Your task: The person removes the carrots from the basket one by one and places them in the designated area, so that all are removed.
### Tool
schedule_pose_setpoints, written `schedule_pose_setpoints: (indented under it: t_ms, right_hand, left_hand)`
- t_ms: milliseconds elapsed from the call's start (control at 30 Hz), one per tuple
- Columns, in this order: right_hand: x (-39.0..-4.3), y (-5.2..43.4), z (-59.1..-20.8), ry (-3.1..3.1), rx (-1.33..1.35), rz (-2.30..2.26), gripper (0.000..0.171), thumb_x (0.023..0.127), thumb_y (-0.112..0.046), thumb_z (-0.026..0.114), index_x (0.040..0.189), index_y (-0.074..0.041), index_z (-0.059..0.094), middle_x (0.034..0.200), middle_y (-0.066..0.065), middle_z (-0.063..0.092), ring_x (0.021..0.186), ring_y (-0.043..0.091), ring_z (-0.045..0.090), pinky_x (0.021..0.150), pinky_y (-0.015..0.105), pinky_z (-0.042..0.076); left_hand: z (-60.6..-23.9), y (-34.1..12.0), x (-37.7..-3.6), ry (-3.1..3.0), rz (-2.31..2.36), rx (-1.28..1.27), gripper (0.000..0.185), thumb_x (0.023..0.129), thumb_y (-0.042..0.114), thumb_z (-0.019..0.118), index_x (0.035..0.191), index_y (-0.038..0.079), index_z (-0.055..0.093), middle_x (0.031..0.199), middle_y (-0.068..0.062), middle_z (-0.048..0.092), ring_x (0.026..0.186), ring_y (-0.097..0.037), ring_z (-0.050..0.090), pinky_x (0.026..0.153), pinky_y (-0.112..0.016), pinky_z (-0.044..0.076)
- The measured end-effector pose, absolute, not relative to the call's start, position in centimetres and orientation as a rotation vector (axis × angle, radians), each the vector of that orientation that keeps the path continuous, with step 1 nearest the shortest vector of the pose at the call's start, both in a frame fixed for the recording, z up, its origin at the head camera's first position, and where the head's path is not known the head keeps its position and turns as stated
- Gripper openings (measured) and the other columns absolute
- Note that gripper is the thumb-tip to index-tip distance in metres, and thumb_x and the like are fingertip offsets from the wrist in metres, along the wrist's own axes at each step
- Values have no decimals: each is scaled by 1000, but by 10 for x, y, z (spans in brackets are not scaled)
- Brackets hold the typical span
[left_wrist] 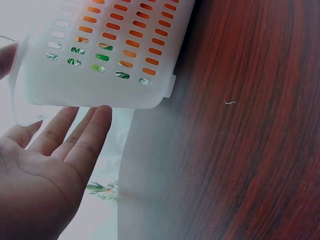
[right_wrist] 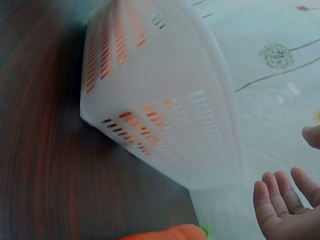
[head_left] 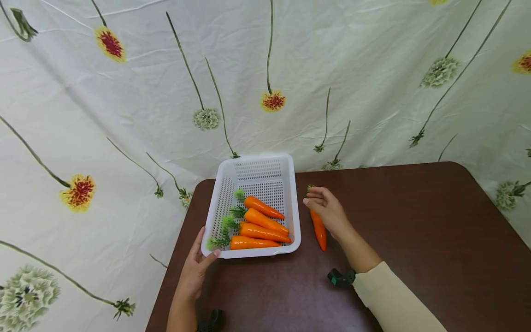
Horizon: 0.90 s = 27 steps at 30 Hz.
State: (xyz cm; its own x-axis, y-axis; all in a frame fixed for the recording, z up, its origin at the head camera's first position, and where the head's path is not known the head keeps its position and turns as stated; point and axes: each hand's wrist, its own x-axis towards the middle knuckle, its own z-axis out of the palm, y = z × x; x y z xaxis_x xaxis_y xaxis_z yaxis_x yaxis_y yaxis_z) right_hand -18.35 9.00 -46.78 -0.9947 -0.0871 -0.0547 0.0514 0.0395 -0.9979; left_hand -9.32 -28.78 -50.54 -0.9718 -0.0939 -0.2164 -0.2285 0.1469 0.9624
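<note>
A white perforated basket [head_left: 257,159] stands on the dark brown table [head_left: 415,221] and holds several orange carrots [head_left: 259,230] with green tops. My left hand [head_left: 195,269] rests open against the basket's near left corner, thumb at the rim; in the left wrist view its straight fingers [left_wrist: 75,140] touch the basket wall [left_wrist: 100,90]. Another carrot [head_left: 319,233] lies on the table just right of the basket. My right hand [head_left: 327,207] hovers over that carrot's leafy end with relaxed fingers. The right wrist view shows the open palm [right_wrist: 285,200], the carrot [right_wrist: 165,233] below and the basket [right_wrist: 170,75].
A white cloth printed with flowers [head_left: 290,69] hangs behind and left of the table. The basket sits near the table's far left corner. Bare tabletop stretches to the right. A small black and green device [head_left: 341,278] sits by my right wrist.
</note>
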Motion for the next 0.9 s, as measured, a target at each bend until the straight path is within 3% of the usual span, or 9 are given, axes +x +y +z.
schedule_pose_setpoints:
  t_ms: [267, 633, 900]
  right_hand:
    - [-181, 81, -461, 2188, -136, -2094, 45, 98, -16, 65, 141, -7, 51, 139, 23, 56, 124, 32, 57, 106, 40, 48]
    - [-178, 68, -455, 2178, -243, -2046, 49, 97, -18, 67, 141, -2, 51, 137, 21, 59, 123, 33, 59, 105, 44, 51]
    - [-178, 58, -454, 2177, -268, -1992, 41, 97, -19, 67, 136, -11, 57, 135, 14, 61, 121, 29, 60, 103, 44, 51]
  left_hand:
    - [-506, -288, -93, 2298, 1960, -314, 86, 97, 17, 68, 159, 47, 17, 165, -4, 31, 138, -28, 48, 99, -16, 46]
    - [-505, -288, -93, 2282, 1968, -322, 86, 97, 17, 68, 159, 48, 17, 165, -4, 31, 139, -27, 48, 100, -17, 45]
    - [-504, -288, -93, 2279, 1973, -325, 86, 97, 15, 68, 159, 47, 17, 165, -4, 31, 138, -27, 48, 98, -15, 46]
